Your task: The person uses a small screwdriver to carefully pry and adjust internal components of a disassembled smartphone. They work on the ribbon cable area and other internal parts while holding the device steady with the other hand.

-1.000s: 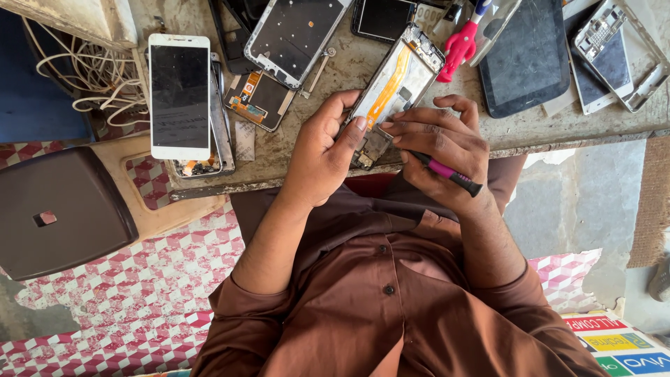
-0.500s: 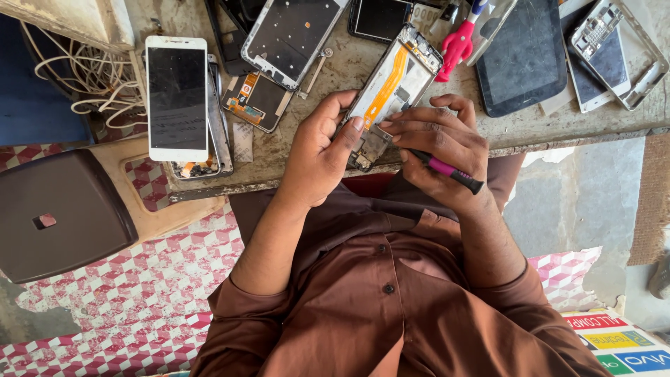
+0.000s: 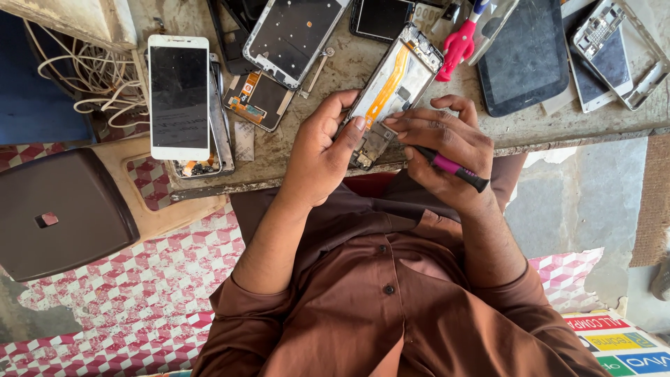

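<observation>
An opened phone (image 3: 395, 82) with an orange flex cable down its white inside lies tilted over the bench's near edge. My left hand (image 3: 319, 150) grips its lower left side, thumb on the circuit board end. My right hand (image 3: 447, 150) rests against the phone's lower right, fingertips on the board, with a pink and black screwdriver (image 3: 453, 168) tucked across its palm.
On the worn bench (image 3: 349, 70) lie a white phone (image 3: 179, 96) on a stack of parts, a dark phone frame (image 3: 292, 33), a small circuit board (image 3: 255, 98), a pink tool (image 3: 459, 43), a black tablet (image 3: 527, 56) and a silver frame (image 3: 614, 49). White cables (image 3: 77, 77) coil at left; a brown stool (image 3: 63, 213) stands below.
Both hands and the opened phone stay almost still; only the view shifts slightly.
</observation>
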